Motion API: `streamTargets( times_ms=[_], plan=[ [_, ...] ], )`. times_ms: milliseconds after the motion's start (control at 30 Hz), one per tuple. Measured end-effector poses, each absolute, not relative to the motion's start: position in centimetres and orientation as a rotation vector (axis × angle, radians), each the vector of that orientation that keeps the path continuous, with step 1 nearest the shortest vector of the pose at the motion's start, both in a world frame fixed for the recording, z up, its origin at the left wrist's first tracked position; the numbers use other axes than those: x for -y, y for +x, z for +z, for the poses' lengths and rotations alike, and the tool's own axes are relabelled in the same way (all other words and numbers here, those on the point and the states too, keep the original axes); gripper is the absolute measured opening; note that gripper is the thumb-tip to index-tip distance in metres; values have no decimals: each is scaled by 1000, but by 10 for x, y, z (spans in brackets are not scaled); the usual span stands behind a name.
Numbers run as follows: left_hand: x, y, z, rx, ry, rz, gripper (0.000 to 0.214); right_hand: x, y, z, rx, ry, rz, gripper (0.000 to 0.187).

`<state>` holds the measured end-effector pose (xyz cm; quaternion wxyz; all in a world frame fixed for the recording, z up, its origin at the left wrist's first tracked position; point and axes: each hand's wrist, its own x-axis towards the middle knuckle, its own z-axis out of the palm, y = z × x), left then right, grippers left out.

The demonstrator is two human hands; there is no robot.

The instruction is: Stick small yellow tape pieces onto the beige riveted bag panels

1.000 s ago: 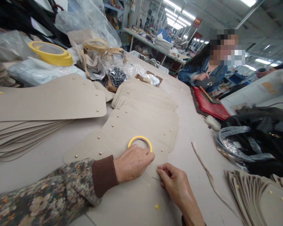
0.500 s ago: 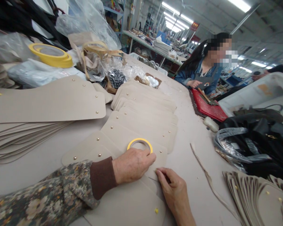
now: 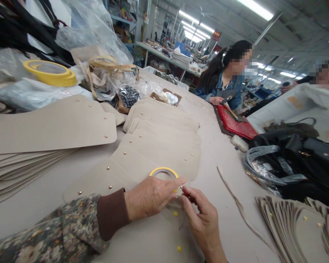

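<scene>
At the left of the bench point(image 3: 27, 215), a studded panel point(image 3: 52, 126) lies atop a loose pile point(image 3: 22, 166). The left hand point(image 3: 149, 197) has its fingers around the yellow tape roll point(image 3: 164, 169), above fanned panels point(image 3: 159, 148) overlapping, presumably for easy lifting. The right hand's point(image 3: 204, 219) fingers curl close beside, perhaps for fine control; whether they pinch anything, I cannot tell. Rightmost, more panels point(image 3: 287, 223) are bunched.
</scene>
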<state>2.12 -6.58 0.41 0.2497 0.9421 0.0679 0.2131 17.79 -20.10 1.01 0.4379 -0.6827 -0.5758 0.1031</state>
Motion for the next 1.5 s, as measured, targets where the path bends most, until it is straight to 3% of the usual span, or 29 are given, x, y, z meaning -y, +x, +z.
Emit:
streamTargets(
  times_ms=[200,400,500,600,767,967,1233,1500],
  plan=[
    [69,21,4,-171,2537,610,34,186,172,12,1712,-1556,9,19],
    [66,24,5,-226,2504,482,11,180,165,8,1651,-1546,-207,19],
    [65,27,3,-282,2557,460,12,178,162,7,1596,-1570,-247,19],
    [67,27,1,-294,2622,536,16,178,157,7,1428,-1707,-49,16],
    [76,25,4,-242,2706,664,14,181,163,7,816,-1775,626,23],
    [72,28,1,-393,2881,407,13,185,206,0,597,-1795,866,39],
    [71,29,8,-470,2833,184,11,180,197,-6,753,-1930,874,41],
    [71,26,6,-455,2821,230,13,173,192,-4,1139,-2130,540,34]
  ],
)
